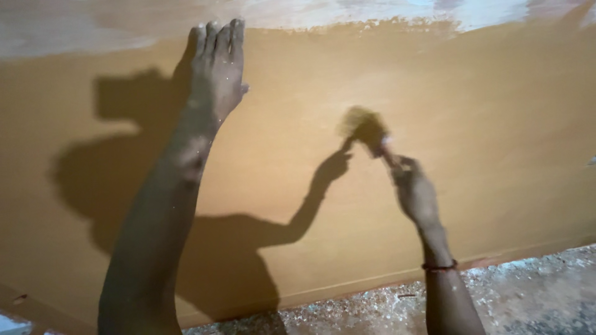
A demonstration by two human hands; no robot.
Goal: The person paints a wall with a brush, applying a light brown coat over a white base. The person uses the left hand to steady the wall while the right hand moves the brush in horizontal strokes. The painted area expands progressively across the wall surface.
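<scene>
Head camera view: above a paint-speckled floor (528,291), the right hand (415,192), fingers closed around a blurred paintbrush (366,130), presses its bristles to an ochre wall (484,124), while the left hand (217,68) rests flat, fingers extended together, higher up.

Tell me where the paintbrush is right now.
In the head view, the paintbrush is right of centre, held in the right hand against the ochre wall, right of the left hand.

Left hand (217,68) flat on ochre wall (496,124); right hand (415,189) holds paintbrush (367,130).
</scene>
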